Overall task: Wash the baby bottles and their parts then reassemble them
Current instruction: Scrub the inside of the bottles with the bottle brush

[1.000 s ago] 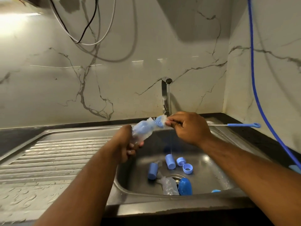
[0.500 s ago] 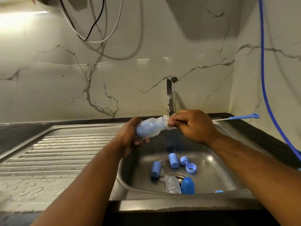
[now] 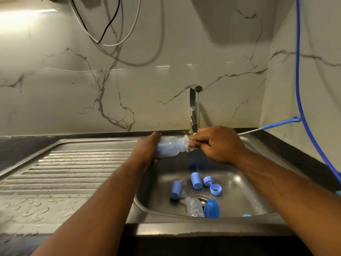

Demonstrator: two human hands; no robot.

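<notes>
Two hands work above a steel sink (image 3: 203,221), seen from our own head. Our left hand (image 3: 146,150) curls round the base of a clear baby bottle (image 3: 168,146), holding it on its side over the basin with its mouth turned to the right. Our right hand (image 3: 219,145) pinches the wire stem of a bottle brush (image 3: 276,124) close to the bottle's mouth. White bristles show at the neck, and the blue handle sticks out to the right, over the dark surface (image 3: 295,154).

Behind the hands stands a tap (image 3: 193,109), and a thin stream of water falls from it into the basin. On the basin floor lie a blue cap (image 3: 175,190), a second blue cap (image 3: 196,181), a small blue part (image 3: 208,181) and a blue ring (image 3: 215,189). A second clear bottle (image 3: 193,207) lies on its side by the drain, with a blue dome cover (image 3: 211,208) just beside it.

A wet ribbed draining board (image 3: 73,172) lies to the left. A blue cord (image 3: 298,71) hangs down the marble wall on the right.
</notes>
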